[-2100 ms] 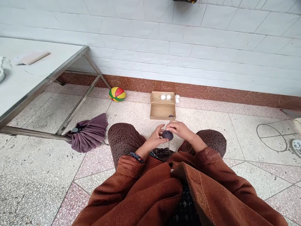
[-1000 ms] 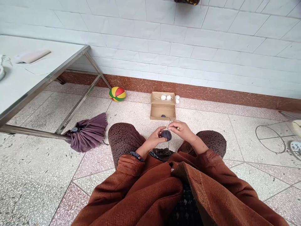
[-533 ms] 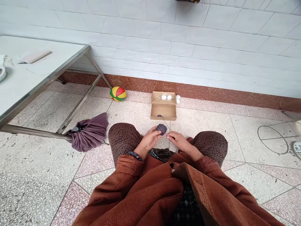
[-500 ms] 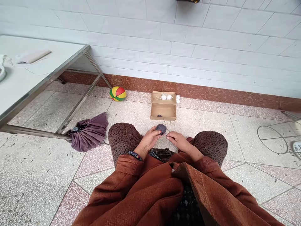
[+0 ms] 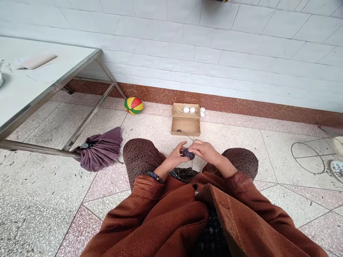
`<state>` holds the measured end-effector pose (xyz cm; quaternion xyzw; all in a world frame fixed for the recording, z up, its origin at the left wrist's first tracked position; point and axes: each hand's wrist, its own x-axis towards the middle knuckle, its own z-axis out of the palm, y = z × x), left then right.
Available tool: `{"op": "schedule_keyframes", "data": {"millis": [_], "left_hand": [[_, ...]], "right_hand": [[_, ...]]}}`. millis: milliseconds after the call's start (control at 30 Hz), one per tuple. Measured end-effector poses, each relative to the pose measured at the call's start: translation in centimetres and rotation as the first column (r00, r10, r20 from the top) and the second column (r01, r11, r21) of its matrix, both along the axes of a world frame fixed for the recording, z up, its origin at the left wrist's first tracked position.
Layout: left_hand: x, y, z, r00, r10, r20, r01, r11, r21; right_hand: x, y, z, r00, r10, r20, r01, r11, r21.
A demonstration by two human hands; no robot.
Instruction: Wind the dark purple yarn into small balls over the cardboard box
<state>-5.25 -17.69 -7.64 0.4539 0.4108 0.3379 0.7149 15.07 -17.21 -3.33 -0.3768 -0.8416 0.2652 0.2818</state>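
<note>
A dark purple-grey ball of yarn (image 5: 189,154) is held between my knees by my left hand (image 5: 175,157), its thumb and fingers curved around the ball's left side. My right hand (image 5: 207,152) lies over the ball's upper right, fingers closed in a pinch on the yarn strand. From there the thin strand (image 5: 189,136) leads into an open cardboard box (image 5: 175,125) on the floor. Inside the box's near compartment, partly hidden by the front wall, sits another dark ball of yarn (image 5: 179,131).
Two white balls (image 5: 189,109) with loose string lie in the box's back part, and more white balls (image 5: 202,112) sit beside it. A folded purple umbrella (image 5: 100,148), a coloured ball (image 5: 133,105) and a metal-framed table (image 5: 66,76) are leftward. A wire stand (image 5: 308,157) is far right.
My right hand has moved up and over the yarn ball from its lower right. The ball has dropped slightly and shifted right, and my left fingers have spread around it.
</note>
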Motion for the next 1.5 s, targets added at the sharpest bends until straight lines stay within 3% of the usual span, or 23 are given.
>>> {"op": "schedule_keyframes", "data": {"millis": [100, 233, 333, 433, 567, 700, 833, 933, 1000, 1100, 1167, 1333, 1500], "left_hand": [[-0.1, -0.3, 1.0, 0.984, -0.097, 0.152, 0.097, 0.995, 0.012], [-0.5, -0.5, 2.4, 0.931, -0.039, 0.363, 0.068, 0.996, -0.066], [-0.7, -0.2, 2.9, 0.915, 0.084, 0.394, -0.031, 0.990, -0.140], [-0.6, 0.4, 2.5, 0.903, 0.214, 0.372, -0.159, 0.972, -0.173], [-0.7, 1.1, 1.3, 0.905, 0.334, 0.263, -0.317, 0.942, -0.108], [-1.0, 1.2, 0.1, 0.925, 0.378, 0.030, -0.379, 0.924, 0.055], [-1.0, 0.7, -0.2, 0.933, 0.310, -0.183, -0.267, 0.937, 0.225], [-0.8, 0.4, 0.0, 0.965, 0.170, -0.201, -0.119, 0.963, 0.242], [-0.5, 0.1, 0.5, 0.985, 0.041, -0.165, -0.004, 0.976, 0.219], [-0.2, -0.4, 1.6, 0.990, -0.129, -0.051, 0.137, 0.970, 0.202], [-0.1, -0.7, 2.5, 0.983, -0.167, 0.078, 0.150, 0.971, 0.186], [-0.5, -0.5, 3.5, 0.940, 0.035, 0.340, -0.054, 0.998, 0.045], [-0.6, 0.4, 2.1, 0.942, 0.232, 0.242, -0.246, 0.969, 0.030]], "right_hand": [[0.5, 1.1, -1.7, 0.991, -0.117, -0.068, 0.116, 0.993, -0.024], [0.5, 0.4, -5.2, 0.959, -0.266, -0.101, 0.252, 0.959, -0.132], [0.1, -1.0, -7.0, 0.967, -0.251, -0.046, 0.237, 0.949, -0.209], [-0.2, -2.1, -7.6, 0.990, -0.140, 0.036, 0.144, 0.964, -0.226], [-0.6, -3.1, -6.4, 0.988, 0.075, 0.139, -0.048, 0.981, -0.187], [-1.2, -3.8, -3.2, 0.978, 0.178, 0.111, -0.165, 0.979, -0.118], [-1.1, -3.4, 0.8, 0.993, 0.110, 0.041, -0.110, 0.994, -0.010], [-0.7, -1.8, 2.6, 0.999, 0.037, 0.005, -0.037, 0.998, 0.049], [-0.4, -0.4, 2.7, 1.000, -0.007, -0.018, 0.008, 0.998, 0.065], [-0.1, 1.2, 1.2, 0.992, -0.107, -0.062, 0.110, 0.993, 0.039], [0.0, 1.5, -0.6, 0.979, -0.188, -0.085, 0.188, 0.982, -0.003], [-0.4, -0.5, -4.7, 0.970, -0.239, -0.051, 0.232, 0.966, -0.116], [-1.0, -3.3, -5.7, 0.998, -0.031, 0.054, 0.037, 0.992, -0.123]]}}
